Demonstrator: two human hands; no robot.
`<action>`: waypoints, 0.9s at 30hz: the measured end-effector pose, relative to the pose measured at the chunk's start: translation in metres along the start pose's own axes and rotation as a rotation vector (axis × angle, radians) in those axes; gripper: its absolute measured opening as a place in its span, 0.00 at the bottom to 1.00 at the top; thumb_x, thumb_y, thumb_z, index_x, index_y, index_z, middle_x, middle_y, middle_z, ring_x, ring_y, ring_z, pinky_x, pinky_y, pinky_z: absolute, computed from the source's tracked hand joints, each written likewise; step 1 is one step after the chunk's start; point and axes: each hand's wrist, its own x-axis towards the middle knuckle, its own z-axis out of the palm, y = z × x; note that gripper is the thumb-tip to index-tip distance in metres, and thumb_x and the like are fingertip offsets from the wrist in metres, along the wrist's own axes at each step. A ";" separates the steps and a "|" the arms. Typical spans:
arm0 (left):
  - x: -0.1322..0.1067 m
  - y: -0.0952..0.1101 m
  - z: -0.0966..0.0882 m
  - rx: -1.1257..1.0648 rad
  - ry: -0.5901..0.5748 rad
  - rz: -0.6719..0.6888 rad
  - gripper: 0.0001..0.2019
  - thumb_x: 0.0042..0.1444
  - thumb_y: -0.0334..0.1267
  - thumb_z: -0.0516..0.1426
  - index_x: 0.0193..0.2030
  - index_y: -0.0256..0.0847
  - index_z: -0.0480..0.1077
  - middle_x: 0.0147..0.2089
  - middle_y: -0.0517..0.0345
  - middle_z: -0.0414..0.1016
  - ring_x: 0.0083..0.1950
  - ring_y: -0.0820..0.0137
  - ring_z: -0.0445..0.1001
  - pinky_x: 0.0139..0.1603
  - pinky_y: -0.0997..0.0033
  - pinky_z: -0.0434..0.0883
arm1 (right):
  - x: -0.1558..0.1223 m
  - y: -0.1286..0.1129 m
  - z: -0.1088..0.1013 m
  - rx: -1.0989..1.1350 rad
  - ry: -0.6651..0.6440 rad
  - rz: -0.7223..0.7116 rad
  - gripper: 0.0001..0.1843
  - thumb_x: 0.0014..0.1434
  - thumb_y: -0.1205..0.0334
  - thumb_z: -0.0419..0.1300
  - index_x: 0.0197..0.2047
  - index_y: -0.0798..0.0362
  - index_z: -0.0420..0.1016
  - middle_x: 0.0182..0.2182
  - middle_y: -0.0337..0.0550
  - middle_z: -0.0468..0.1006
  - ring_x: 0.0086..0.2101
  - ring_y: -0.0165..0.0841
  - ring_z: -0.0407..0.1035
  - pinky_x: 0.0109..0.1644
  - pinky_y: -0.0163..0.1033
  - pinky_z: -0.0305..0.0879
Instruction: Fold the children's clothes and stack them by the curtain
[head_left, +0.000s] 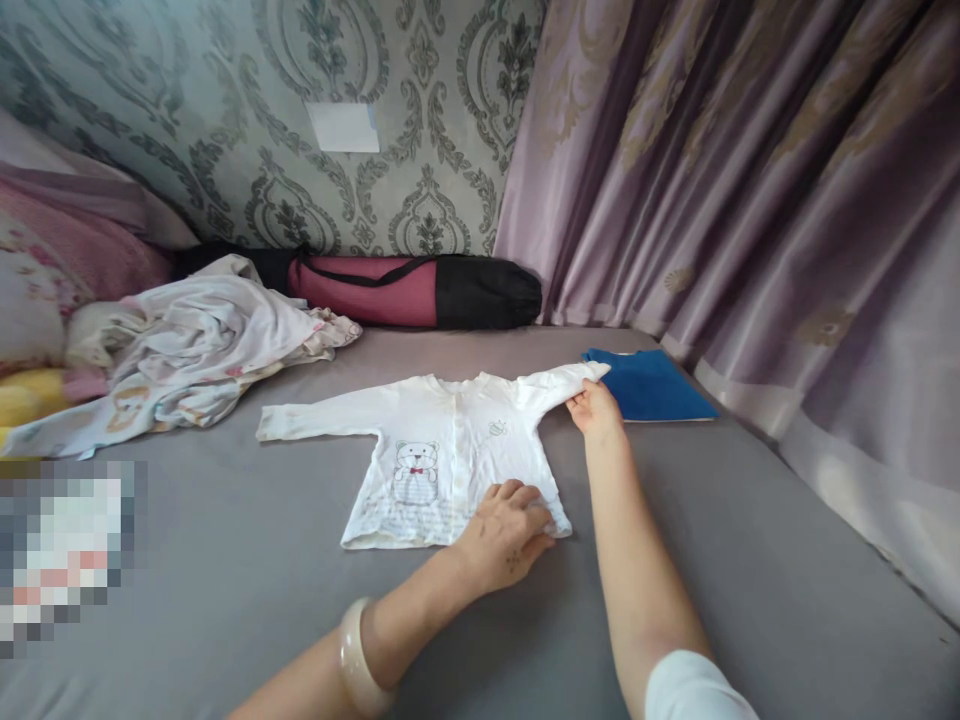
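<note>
A small white baby shirt (pixel 442 455) with a bear print lies spread flat, face up, on the grey bed sheet (pixel 225 580), both sleeves stretched out. My left hand (pixel 506 530), with a pale bangle on the wrist, rests on the shirt's lower right hem, its fingers curled and pressed on the cloth. My right hand (pixel 594 408) reaches further out and pinches the end of the shirt's right sleeve, near a folded blue cloth (pixel 652 388).
A heap of pale unfolded clothes (pixel 187 355) lies at the left. A red and black roll bag (pixel 420 290) lies along the patterned wall. Purple curtains (pixel 750 200) hang along the right edge of the bed. Pillows are stacked at the far left.
</note>
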 end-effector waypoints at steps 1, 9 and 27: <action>0.002 -0.002 -0.001 -0.118 0.043 -0.043 0.11 0.61 0.40 0.53 0.47 0.43 0.70 0.50 0.49 0.72 0.52 0.60 0.69 0.53 0.58 0.68 | -0.005 0.000 0.005 -0.001 -0.025 -0.040 0.16 0.55 0.78 0.50 0.40 0.49 0.67 0.30 0.34 0.78 0.32 0.26 0.75 0.38 0.34 0.73; 0.020 -0.055 -0.041 -1.214 0.625 -0.598 0.21 0.61 0.48 0.54 0.56 0.36 0.64 0.58 0.40 0.67 0.54 0.62 0.72 0.53 0.63 0.71 | -0.043 0.052 0.059 -0.369 -0.332 -0.428 0.19 0.57 0.67 0.50 0.53 0.48 0.61 0.43 0.40 0.77 0.43 0.30 0.73 0.50 0.39 0.68; -0.003 -0.115 -0.074 -1.488 0.785 -0.853 0.25 0.65 0.49 0.48 0.63 0.36 0.59 0.61 0.37 0.65 0.48 0.68 0.76 0.49 0.69 0.72 | -0.046 0.093 0.063 -1.378 -0.850 -0.666 0.19 0.62 0.66 0.49 0.53 0.52 0.73 0.54 0.47 0.73 0.56 0.35 0.65 0.63 0.43 0.55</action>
